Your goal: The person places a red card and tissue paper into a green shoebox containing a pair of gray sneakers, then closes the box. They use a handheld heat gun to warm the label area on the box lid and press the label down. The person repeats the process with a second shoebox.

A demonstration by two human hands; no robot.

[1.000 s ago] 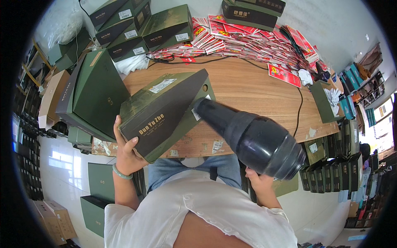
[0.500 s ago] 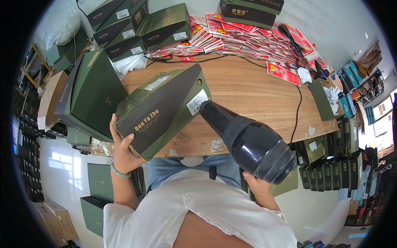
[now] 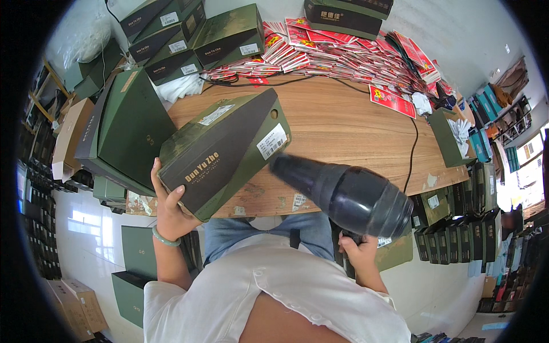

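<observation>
My left hand [image 3: 168, 208] stays clamped on the green box [image 3: 220, 151], now tilted further; my right hand [image 3: 359, 254] grips the hair dryer [image 3: 343, 194], nozzle nearer its label.

- Wooden counter [image 3: 343, 131], brownish grain, with a few worn patches and a sticker near the front edge.
- Big spread of red packets [image 3: 343, 51] along the far side.
- Dark green boxes [image 3: 189, 34] stacked at the far left corner, another dark box [image 3: 343, 14] at the far middle.
- Black cord [image 3: 413, 148] trailing across the right part.
</observation>
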